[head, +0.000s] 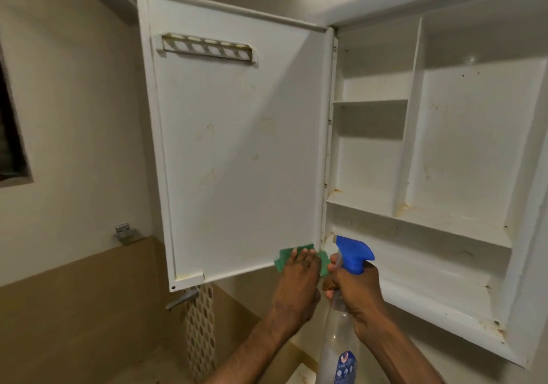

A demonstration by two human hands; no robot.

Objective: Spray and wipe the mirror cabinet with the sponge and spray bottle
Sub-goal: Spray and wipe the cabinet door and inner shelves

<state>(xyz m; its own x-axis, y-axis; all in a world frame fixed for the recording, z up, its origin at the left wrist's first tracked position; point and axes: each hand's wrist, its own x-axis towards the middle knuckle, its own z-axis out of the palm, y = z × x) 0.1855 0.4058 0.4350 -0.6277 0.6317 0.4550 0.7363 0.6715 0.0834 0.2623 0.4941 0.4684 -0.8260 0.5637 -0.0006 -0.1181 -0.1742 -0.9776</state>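
The mirror cabinet [430, 176] hangs on the wall with its door [237, 146] swung fully open to the left, so we see only the white inner side of the door; the mirror itself is turned away and not visible.

The left hand [296, 288] presses the green sponge [296, 257] flat against the inner face of the door, at its lower corner close to the hinge. The fingers are stretched out and lie on the sponge, pushing it to the surface; they are not curled around it. The right hand [353, 291] is just beside, in front of the lowest compartment of the cabinet. Its fingers are wrapped around the neck of the spray bottle [341, 324], near the blue trigger head, whose nozzle points toward the hinge area of the cabinet.

About progress, I judge that the work is in the middle or earlier. The door still shows several yellowish stains in its middle part and around the slotted holder [207, 50] near its top. Inside the cabinet, the shelves and dividers carry brown spots and rust-like marks, mostly at the corners and along the bottom edge. So the wiping of the door seems only begun at its lower corner, and the rest of the door and the cabinet's compartments probably remain. No wet trace is clear enough to say which part is already sprayed.
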